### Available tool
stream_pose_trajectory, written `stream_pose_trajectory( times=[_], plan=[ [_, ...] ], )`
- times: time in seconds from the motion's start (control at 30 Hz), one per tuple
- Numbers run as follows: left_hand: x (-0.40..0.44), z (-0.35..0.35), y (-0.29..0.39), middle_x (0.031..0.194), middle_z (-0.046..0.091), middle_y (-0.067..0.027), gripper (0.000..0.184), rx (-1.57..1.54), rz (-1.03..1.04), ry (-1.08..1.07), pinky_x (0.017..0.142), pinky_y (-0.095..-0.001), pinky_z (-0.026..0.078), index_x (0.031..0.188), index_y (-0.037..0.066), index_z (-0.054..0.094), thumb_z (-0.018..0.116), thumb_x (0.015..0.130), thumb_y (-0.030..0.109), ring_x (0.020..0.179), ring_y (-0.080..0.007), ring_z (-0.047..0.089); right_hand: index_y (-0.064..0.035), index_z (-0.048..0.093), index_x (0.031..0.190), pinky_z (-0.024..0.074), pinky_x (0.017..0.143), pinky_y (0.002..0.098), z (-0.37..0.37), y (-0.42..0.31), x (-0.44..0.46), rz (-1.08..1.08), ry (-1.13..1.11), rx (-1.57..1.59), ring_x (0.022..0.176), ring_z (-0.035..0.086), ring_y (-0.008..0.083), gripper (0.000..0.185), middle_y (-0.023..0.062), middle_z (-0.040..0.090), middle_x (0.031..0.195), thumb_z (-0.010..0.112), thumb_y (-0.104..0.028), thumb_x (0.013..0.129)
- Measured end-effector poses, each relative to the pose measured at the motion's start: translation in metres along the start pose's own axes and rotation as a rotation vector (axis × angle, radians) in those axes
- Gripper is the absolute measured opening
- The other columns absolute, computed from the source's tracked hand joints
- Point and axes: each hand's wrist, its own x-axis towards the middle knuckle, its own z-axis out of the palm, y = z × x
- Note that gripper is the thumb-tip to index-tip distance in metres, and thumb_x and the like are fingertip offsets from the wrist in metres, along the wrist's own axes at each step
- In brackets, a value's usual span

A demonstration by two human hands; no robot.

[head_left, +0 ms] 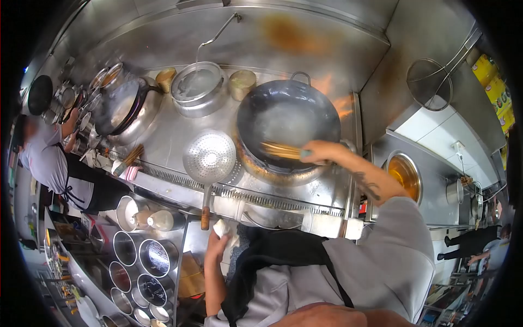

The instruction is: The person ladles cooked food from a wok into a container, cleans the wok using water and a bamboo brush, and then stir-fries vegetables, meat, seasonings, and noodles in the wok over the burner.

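My right hand [318, 152] is closed round the end of a bamboo wok brush [279, 149], reaching over the near side of a large black wok [289, 98]. The brush bristles point left into the wok. Some steam or haze blurs the wok's bottom. Low by the stove's front edge, my left hand [216, 245] grips a bunched white cloth [220, 228]. Just above that hand lies a perforated skimmer [209, 158], its wooden handle [205, 217] pointing toward me; the hand is apart from it.
Flames [342, 105] rise at the wok's right. A lidded metal pot [199, 90] and another wok [121, 109] stand left. Several metal tubs [157, 256] fill the lower left. A basin of amber liquid [403, 173] is at right. A co-worker [46, 158] works far left.
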Motion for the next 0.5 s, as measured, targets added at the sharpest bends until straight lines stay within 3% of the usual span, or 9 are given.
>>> stream_pose_trajectory(
  times=[0.07,0.1,0.17,0.2,0.3,0.33,0.47,0.5],
  plan=[
    [-0.010,-0.004,0.002,0.099,0.062,-0.0086,0.041,-0.005,-0.065,0.028,0.072,-0.0314,0.051,0.118,0.000,0.053,0.061,0.079,0.007,0.082,-0.0186,0.063,-0.0077,0.070,0.104,0.0522,0.074,0.0401,-0.026,0.054,-0.014,0.107,0.038,-0.290,0.080,0.067,0.0289,0.044,0.0160,0.070,0.089,0.073,-0.038,0.072],
    [-0.012,-0.005,0.001,0.099,0.062,-0.0092,0.042,-0.004,-0.096,0.034,0.070,-0.0314,0.052,0.118,0.000,0.053,0.063,0.077,0.007,0.079,-0.0189,0.064,-0.0083,0.072,0.101,0.0526,0.076,0.0400,-0.047,0.055,-0.025,0.278,0.058,-0.392,0.082,0.067,0.0304,0.042,0.0168,0.070,0.093,0.074,-0.036,0.070],
    [-0.011,-0.004,0.002,0.096,0.061,-0.0107,0.046,-0.135,-0.063,-0.007,0.068,-0.0330,0.053,0.121,0.000,0.050,0.063,0.078,0.005,0.075,-0.0209,0.065,-0.0082,0.072,0.095,0.0527,0.076,0.0406,-0.089,0.064,-0.024,0.477,0.081,-0.572,0.083,0.067,0.0315,0.034,0.0162,0.070,0.089,0.071,-0.034,0.072],
    [-0.019,0.004,0.031,0.095,0.061,-0.0112,0.048,-0.181,-0.020,-0.037,0.068,-0.0336,0.054,0.123,0.000,0.048,0.063,0.078,0.005,0.076,-0.0218,0.065,-0.0074,0.071,0.097,0.0529,0.078,0.0407,-0.103,0.091,-0.015,0.585,0.257,-0.492,0.087,0.067,0.0321,0.036,0.0170,0.070,0.094,0.069,-0.034,0.073],
    [-0.019,0.009,0.048,0.095,0.060,-0.0128,0.053,-0.283,0.002,-0.105,0.067,-0.0356,0.055,0.127,0.000,0.043,0.062,0.078,0.004,0.076,-0.0241,0.066,-0.0080,0.068,0.105,0.0525,0.081,0.0409,-0.089,0.090,0.005,0.543,0.612,-0.578,0.092,0.067,0.0324,0.040,0.0170,0.069,0.100,0.067,-0.034,0.074],
    [-0.017,0.005,0.051,0.095,0.060,-0.0133,0.055,-0.301,-0.008,-0.124,0.066,-0.0363,0.055,0.129,0.000,0.041,0.062,0.078,0.004,0.076,-0.0248,0.066,-0.0095,0.065,0.112,0.0516,0.085,0.0412,-0.081,0.088,0.010,0.579,0.517,-0.645,0.096,0.066,0.0324,0.046,0.0171,0.067,0.104,0.068,-0.037,0.074],
    [-0.035,-0.008,0.060,0.096,0.059,-0.0153,0.062,-0.399,0.008,-0.116,0.064,-0.0374,0.056,0.131,0.001,0.039,0.066,0.077,0.013,0.075,-0.0265,0.066,-0.0076,0.067,0.107,0.0510,0.084,0.0414,-0.093,0.069,-0.027,0.496,0.340,-0.456,0.099,0.065,0.0327,0.045,0.0192,0.067,0.102,0.068,-0.040,0.075],
    [-0.041,-0.009,0.063,0.097,0.059,-0.0158,0.063,-0.435,0.023,-0.125,0.064,-0.0374,0.056,0.131,0.001,0.039,0.067,0.076,0.015,0.075,-0.0268,0.066,-0.0071,0.068,0.105,0.0512,0.083,0.0417,-0.094,0.074,-0.020,0.441,0.455,-0.446,0.097,0.065,0.0328,0.045,0.0191,0.068,0.101,0.068,-0.041,0.075]
  ],
)
